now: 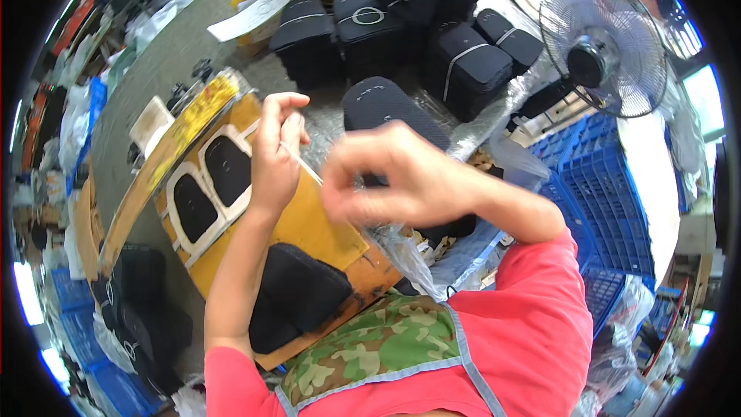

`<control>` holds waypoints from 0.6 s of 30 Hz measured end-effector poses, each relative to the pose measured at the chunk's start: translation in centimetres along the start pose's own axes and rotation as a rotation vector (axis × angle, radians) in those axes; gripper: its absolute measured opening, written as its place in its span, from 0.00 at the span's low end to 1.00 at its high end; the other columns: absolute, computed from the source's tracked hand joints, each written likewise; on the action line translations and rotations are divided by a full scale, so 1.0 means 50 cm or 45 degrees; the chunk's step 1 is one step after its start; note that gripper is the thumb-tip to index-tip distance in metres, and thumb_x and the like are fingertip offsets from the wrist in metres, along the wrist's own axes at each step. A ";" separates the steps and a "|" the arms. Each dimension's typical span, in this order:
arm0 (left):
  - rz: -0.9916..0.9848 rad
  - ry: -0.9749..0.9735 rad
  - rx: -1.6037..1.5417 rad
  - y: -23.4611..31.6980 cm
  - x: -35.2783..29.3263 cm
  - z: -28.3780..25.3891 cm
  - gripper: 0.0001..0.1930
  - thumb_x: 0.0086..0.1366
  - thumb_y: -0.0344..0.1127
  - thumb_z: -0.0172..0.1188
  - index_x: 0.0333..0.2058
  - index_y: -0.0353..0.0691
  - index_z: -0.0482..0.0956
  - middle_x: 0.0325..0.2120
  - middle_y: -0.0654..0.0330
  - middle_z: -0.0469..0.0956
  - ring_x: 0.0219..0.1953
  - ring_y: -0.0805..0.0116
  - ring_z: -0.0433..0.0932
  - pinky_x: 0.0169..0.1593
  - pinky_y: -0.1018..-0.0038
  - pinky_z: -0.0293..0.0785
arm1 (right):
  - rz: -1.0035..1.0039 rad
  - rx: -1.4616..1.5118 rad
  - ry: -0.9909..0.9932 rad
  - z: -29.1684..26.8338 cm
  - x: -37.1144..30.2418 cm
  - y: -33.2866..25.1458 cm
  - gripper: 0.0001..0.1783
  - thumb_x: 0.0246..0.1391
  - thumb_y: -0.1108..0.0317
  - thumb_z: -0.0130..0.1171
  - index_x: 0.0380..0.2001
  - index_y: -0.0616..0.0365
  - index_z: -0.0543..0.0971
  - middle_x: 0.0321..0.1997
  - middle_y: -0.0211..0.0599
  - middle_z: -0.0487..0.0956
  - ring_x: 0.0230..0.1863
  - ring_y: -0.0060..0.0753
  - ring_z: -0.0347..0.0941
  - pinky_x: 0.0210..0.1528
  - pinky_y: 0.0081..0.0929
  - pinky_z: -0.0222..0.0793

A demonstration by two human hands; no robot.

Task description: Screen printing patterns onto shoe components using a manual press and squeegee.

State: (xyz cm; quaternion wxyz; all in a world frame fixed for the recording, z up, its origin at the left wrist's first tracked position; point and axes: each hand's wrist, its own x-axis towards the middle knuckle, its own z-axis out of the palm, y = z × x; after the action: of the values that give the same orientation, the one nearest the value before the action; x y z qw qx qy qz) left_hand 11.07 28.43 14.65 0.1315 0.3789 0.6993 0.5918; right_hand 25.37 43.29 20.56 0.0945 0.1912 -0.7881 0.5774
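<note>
My left hand (279, 150) is raised over the yellow board (316, 220), its fingers curled around a thin white band (307, 170). The band runs taut from there toward my right hand (390, 174), which is blurred, with its fingers bent in a pinch at the band's other end. Below my left wrist lies a stack of black fabric pieces (297, 293), close to my apron. A pale frame (220, 220) with two rounded openings sits on the board left of my left hand, and black material shows through both openings. Beyond my right hand is a black rounded stack (390, 108).
Several black bundles tied with white bands (370, 27) stand at the far side. A fan (598, 50) is at the far right, above blue plastic crates (602, 185). Clear plastic sheeting (494, 123) lies right of centre. A yellow-taped curved edge (193, 120) borders the board.
</note>
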 end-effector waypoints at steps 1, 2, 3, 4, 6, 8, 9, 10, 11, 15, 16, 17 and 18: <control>-0.011 0.024 0.057 -0.018 -0.001 -0.009 0.12 0.69 0.23 0.43 0.48 0.38 0.70 0.30 0.63 0.68 0.32 0.77 0.68 0.40 0.78 0.69 | -0.051 -0.063 -0.181 0.002 -0.007 -0.031 0.05 0.49 0.72 0.67 0.29 0.58 0.79 0.27 0.33 0.79 0.32 0.32 0.77 0.38 0.27 0.71; -0.022 0.046 0.111 -0.035 -0.009 -0.016 0.12 0.69 0.22 0.42 0.47 0.38 0.70 0.30 0.62 0.68 0.32 0.76 0.68 0.39 0.77 0.69 | -0.105 -0.131 -0.359 -0.006 -0.015 -0.062 0.06 0.49 0.70 0.68 0.26 0.57 0.80 0.27 0.32 0.79 0.33 0.32 0.76 0.38 0.28 0.70; 0.005 0.084 0.156 -0.048 -0.026 -0.024 0.13 0.68 0.22 0.41 0.48 0.39 0.70 0.32 0.62 0.67 0.32 0.75 0.68 0.41 0.77 0.70 | -0.141 -0.284 -0.206 -0.026 -0.031 -0.052 0.06 0.49 0.69 0.69 0.25 0.57 0.81 0.26 0.31 0.78 0.32 0.31 0.75 0.37 0.29 0.69; 0.025 0.036 0.199 -0.056 -0.047 -0.031 0.21 0.63 0.17 0.41 0.54 0.40 0.68 0.37 0.60 0.71 0.36 0.72 0.72 0.45 0.76 0.71 | -0.168 -0.438 -0.032 -0.058 -0.053 -0.033 0.07 0.49 0.67 0.69 0.23 0.56 0.82 0.26 0.30 0.78 0.31 0.31 0.74 0.36 0.29 0.68; 0.202 -0.001 0.130 -0.017 -0.081 -0.007 0.30 0.55 0.14 0.41 0.56 0.40 0.71 0.46 0.58 0.73 0.44 0.64 0.75 0.49 0.72 0.71 | -0.131 -1.199 0.463 -0.166 -0.066 0.034 0.03 0.45 0.67 0.67 0.26 0.51 0.86 0.22 0.30 0.76 0.31 0.34 0.72 0.35 0.31 0.68; 0.334 -0.180 0.239 0.019 -0.106 0.015 0.31 0.53 0.13 0.40 0.56 0.40 0.73 0.48 0.58 0.73 0.46 0.64 0.75 0.52 0.69 0.70 | 0.335 -1.391 0.684 -0.249 -0.103 0.095 0.14 0.43 0.71 0.64 0.37 0.47 0.87 0.23 0.30 0.73 0.29 0.32 0.71 0.35 0.30 0.69; 0.458 -0.342 0.363 0.027 -0.113 0.019 0.33 0.50 0.13 0.39 0.55 0.40 0.75 0.49 0.57 0.74 0.47 0.64 0.74 0.56 0.67 0.68 | 0.326 -1.387 0.678 -0.258 -0.107 0.108 0.14 0.43 0.71 0.64 0.37 0.47 0.87 0.23 0.30 0.73 0.29 0.32 0.71 0.35 0.30 0.69; 0.453 -0.327 0.373 0.030 -0.117 0.020 0.33 0.50 0.13 0.39 0.55 0.40 0.75 0.49 0.57 0.74 0.47 0.64 0.74 0.56 0.67 0.68 | 0.394 -1.294 0.629 -0.261 -0.105 0.118 0.21 0.41 0.73 0.62 0.43 0.45 0.85 0.26 0.32 0.73 0.29 0.30 0.71 0.36 0.29 0.70; 0.478 -0.314 0.589 0.033 -0.119 0.022 0.33 0.49 0.13 0.38 0.52 0.39 0.78 0.50 0.55 0.74 0.49 0.61 0.75 0.57 0.66 0.68 | 0.464 -1.203 0.580 -0.268 -0.101 0.124 0.28 0.40 0.75 0.60 0.49 0.43 0.83 0.29 0.34 0.72 0.29 0.28 0.71 0.37 0.29 0.71; 0.227 -0.170 0.540 0.005 -0.081 -0.017 0.36 0.48 0.15 0.39 0.57 0.43 0.73 0.53 0.51 0.73 0.50 0.60 0.76 0.56 0.67 0.70 | 0.428 -0.963 0.277 -0.297 -0.063 0.130 0.40 0.38 0.81 0.56 0.59 0.40 0.76 0.37 0.39 0.75 0.32 0.27 0.73 0.40 0.24 0.73; 0.040 -0.114 0.379 -0.009 -0.069 -0.023 0.37 0.49 0.16 0.41 0.60 0.44 0.70 0.55 0.50 0.72 0.50 0.59 0.76 0.54 0.67 0.72 | 0.426 -0.957 0.273 -0.300 -0.049 0.148 0.40 0.38 0.81 0.56 0.59 0.40 0.76 0.37 0.39 0.75 0.32 0.27 0.73 0.40 0.24 0.73; 0.043 -0.115 0.378 -0.031 -0.054 -0.022 0.37 0.49 0.16 0.41 0.60 0.44 0.70 0.55 0.50 0.72 0.50 0.59 0.76 0.54 0.67 0.72 | 0.498 -0.886 0.171 -0.305 -0.039 0.173 0.40 0.38 0.81 0.57 0.60 0.41 0.75 0.41 0.41 0.76 0.34 0.28 0.74 0.40 0.23 0.74; -0.201 -0.155 0.228 -0.060 -0.041 -0.017 0.37 0.50 0.18 0.42 0.63 0.45 0.66 0.56 0.49 0.70 0.49 0.59 0.76 0.53 0.66 0.73 | 0.569 -0.815 0.071 -0.309 -0.031 0.195 0.40 0.39 0.81 0.57 0.60 0.42 0.74 0.45 0.42 0.77 0.35 0.28 0.75 0.40 0.23 0.75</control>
State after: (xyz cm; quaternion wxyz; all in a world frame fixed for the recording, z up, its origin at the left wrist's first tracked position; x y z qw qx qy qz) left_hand 10.79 26.39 11.55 0.1855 0.3682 0.7675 0.4908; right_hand 21.65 60.73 16.32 0.0426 -0.0401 -0.9477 0.3137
